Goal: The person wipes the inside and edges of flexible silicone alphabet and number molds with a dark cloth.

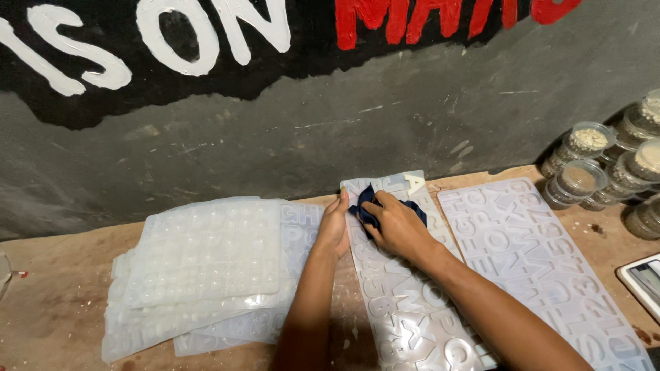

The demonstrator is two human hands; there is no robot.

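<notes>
We see a long translucent silicone mould with letter-shaped cavities [405, 302] lying flat on the worn wooden bench [62, 288], its long axis running from the near edge away towards the grey painted wall [344, 130], leaning a little leftward at its far end. It sits between a stack of translucent silicone moulds [206, 268] on the left and a second long translucent letter mould [543, 268] just beside it on the right.

Our left hand [333, 230] reaches forward with the forearm roughly parallel to the mould, fingers straight and together, pressing flat on the mould's left edge near its far end; it grips nothing. Our right hand [395, 227] comes in diagonally from the lower right, fingers curled down over a crumpled dark blue cloth [368, 209], holding it against the mould's far end (a pale letter piece [414, 183] lies just beyond).

Small clear lidded jars of pale granules [584, 161] stand at the right.
</notes>
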